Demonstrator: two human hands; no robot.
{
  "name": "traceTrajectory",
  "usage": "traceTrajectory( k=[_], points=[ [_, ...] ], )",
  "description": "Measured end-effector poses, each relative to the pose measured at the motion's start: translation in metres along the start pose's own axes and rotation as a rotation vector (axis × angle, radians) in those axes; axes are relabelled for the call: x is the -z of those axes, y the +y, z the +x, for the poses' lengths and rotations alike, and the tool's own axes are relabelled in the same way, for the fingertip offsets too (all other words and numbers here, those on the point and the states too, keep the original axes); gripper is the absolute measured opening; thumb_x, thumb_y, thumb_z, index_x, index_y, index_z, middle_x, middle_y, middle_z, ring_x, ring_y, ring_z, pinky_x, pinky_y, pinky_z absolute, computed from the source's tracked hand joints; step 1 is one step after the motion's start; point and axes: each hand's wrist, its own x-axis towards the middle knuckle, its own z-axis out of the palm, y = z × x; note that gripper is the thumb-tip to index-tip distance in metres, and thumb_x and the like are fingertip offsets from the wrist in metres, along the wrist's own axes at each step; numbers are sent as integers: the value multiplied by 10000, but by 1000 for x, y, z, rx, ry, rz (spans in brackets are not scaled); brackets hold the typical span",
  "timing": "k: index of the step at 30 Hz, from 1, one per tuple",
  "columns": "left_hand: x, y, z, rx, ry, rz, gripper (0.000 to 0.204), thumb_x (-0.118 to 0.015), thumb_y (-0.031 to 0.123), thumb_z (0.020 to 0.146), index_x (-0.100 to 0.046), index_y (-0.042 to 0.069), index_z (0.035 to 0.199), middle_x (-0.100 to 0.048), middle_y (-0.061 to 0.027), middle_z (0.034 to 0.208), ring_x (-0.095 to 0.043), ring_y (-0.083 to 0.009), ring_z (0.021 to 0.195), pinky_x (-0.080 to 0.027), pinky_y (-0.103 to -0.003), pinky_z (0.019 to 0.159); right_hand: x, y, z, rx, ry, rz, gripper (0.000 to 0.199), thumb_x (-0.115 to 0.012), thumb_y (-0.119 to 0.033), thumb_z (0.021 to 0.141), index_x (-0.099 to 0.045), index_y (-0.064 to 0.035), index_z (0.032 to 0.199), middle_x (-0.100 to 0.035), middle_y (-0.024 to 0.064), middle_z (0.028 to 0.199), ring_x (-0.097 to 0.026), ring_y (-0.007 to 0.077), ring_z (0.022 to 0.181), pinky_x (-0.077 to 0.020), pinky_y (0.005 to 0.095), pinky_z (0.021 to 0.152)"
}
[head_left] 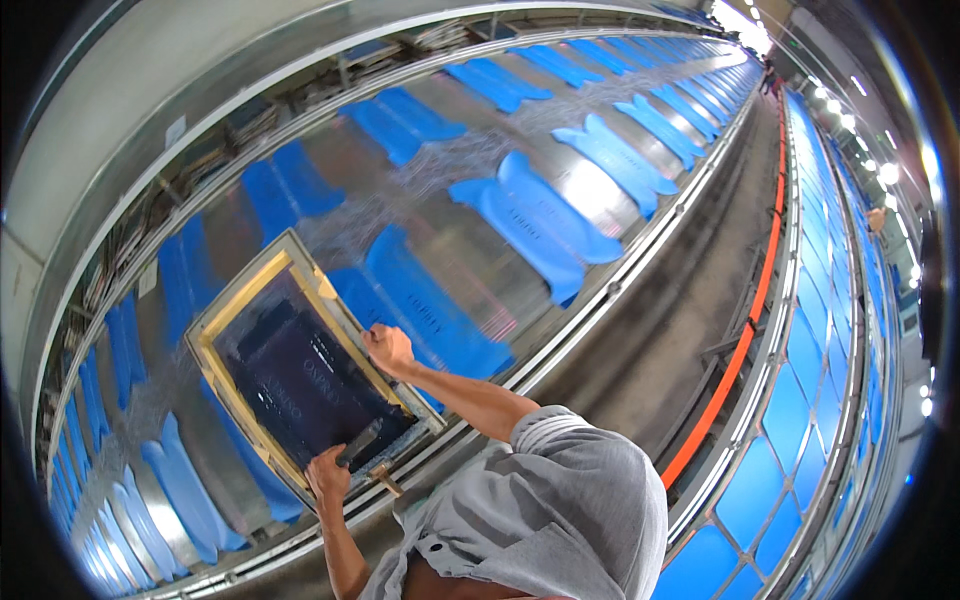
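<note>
A screen printing frame [240, 292] with a dark mesh and yellow tape along its inner edges lies slantwise on the long table. My left hand [328, 477] is closed round a squeegee [360, 443] at the frame's near end, its blade over the mesh. My right hand [389, 350] is closed at the frame's right edge, fingers curled on the rim; the palm side is hidden. Beside that hand, a blue fabric piece [430, 310] with dark print lies flat on the table. A small wooden handle [384, 480] sticks out from the frame's near edge.
Blue fabric pieces [540, 225] lie in rows along the long table [375, 205]. A metal rail [610, 295] edges it on my right. Beyond the walkway [640, 370] run an orange pipe [735, 385] and another table with blue panels [790, 400]. A person [768, 78] stands far off.
</note>
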Motion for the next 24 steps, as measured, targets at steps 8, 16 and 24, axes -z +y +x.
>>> traceTrajectory(
  k=[8, 16, 24],
  points=[
    [29, -141, -46, -5, -15, -29, 439, -667, -9, 727, -781, 156, 1118, -744, -96, 1136, -707, -316, 1030, -563, -434, 902, -128, -20, -68, 17, 8, -41, 358, -602, -347, 901, -669, -6, 815, -648, 245, 777, -651, 438, 765, -507, 503, 679],
    [58, -150, -44, 44, -162, 23, 422, -705, 33, 736, -785, 177, 1125, -750, -141, 1076, -706, -342, 997, -544, -479, 902, -148, -13, -83, -55, 4, -77, 368, -599, -385, 885, -704, -32, 881, -672, 236, 835, -675, 424, 834, -521, 486, 746],
    [40, -163, -37, 7, -79, 87, 374, -700, 29, 746, -800, 170, 1078, -753, -153, 1007, -708, -371, 941, -554, -467, 870, -147, -36, -76, -141, -98, -139, 373, -510, -363, 923, -721, -56, 933, -710, 227, 905, -676, 451, 879, -547, 516, 791]
  ],
)
